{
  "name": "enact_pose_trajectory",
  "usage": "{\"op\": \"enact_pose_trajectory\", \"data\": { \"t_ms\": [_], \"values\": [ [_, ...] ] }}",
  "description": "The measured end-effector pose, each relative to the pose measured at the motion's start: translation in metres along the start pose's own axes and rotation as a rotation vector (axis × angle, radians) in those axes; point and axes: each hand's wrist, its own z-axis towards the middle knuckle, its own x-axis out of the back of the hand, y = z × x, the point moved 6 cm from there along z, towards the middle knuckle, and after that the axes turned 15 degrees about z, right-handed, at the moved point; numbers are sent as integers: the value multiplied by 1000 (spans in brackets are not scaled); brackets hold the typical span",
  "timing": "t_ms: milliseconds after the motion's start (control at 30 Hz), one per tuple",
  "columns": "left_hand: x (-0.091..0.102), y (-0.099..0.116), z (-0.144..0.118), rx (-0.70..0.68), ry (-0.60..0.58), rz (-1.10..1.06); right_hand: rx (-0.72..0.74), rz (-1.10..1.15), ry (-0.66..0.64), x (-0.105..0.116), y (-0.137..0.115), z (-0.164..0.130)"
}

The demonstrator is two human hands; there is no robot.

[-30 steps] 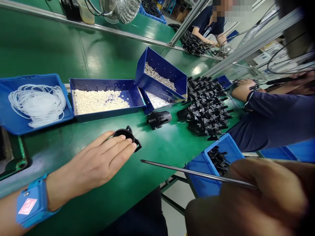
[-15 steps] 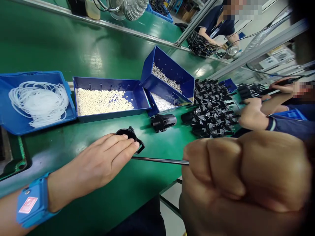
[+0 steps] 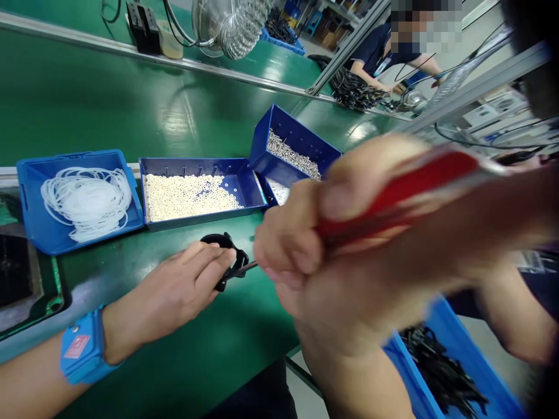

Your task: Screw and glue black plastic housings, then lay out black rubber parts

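One black plastic part [image 3: 225, 256] is in work: my left hand [image 3: 174, 294] lies flat over it on the green bench top [image 3: 131, 116], fingertips pressing its near edge, palm down, not wrapped around it. My right hand [image 3: 332, 262] is clenched on a red-handled screwdriver [image 3: 402, 189], very close to the lens and blurred; the thin metal shaft [image 3: 244, 269] runs leftward from that fist and its tip meets the part just past my left fingertips. Whether a screw is already on the tip or seated, I cannot tell, too small and partly hidden. My read: driver at the part, fastening under way at most, nothing visibly finished, part not set aside. Below my right wrist sits a blue bin of black pieces [image 3: 441, 372]. Beyond my left hand, a dark blue tray of small white washers [image 3: 192, 195], well stocked; left of that, a lighter blue bin of white rings [image 3: 85, 195]. Beyond the driver tip, a tilted blue bin of metal screws [image 3: 290, 152], still plenty in it, so lots of stock left to use. Far side, across the metal rail, a coiled metal hose [image 3: 238, 26], and another person [image 3: 379, 55] works at a pile of black cables [image 3: 356, 93], well apart from my hands.
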Motion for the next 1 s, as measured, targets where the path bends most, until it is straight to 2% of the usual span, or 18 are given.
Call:
{"op": "enact_pose_trajectory", "data": {
  "t_ms": [133, 267, 333, 467, 600, 733, 833, 1000],
  "values": [
    [1, 6, 0, -16, 1, 24, 8, 201, 53, 5, 21, 0],
    [1, 5, 0, -2, 12, 48, 95, 201, 105, 7, 8, -2],
    [1, 6, -1, -12, 6, 46, 98, 211, 85, 4, 7, -4],
    [-1, 6, -1, -2, -33, -31, 4, 256, 21, -3, 19, -8],
    [-1, 5, 0, 11, -44, -31, 106, 256, -10, -3, 15, -11],
    [-2, 6, -2, -2, -52, -39, 41, 192, -4, -2, 22, -14],
    [-4, 5, -3, 19, -57, -15, 96, 260, 13, 0, 21, -16],
    [-7, 5, -5, -22, -42, -41, 72, 234, -61, -2, 29, -17]
  ]
}}
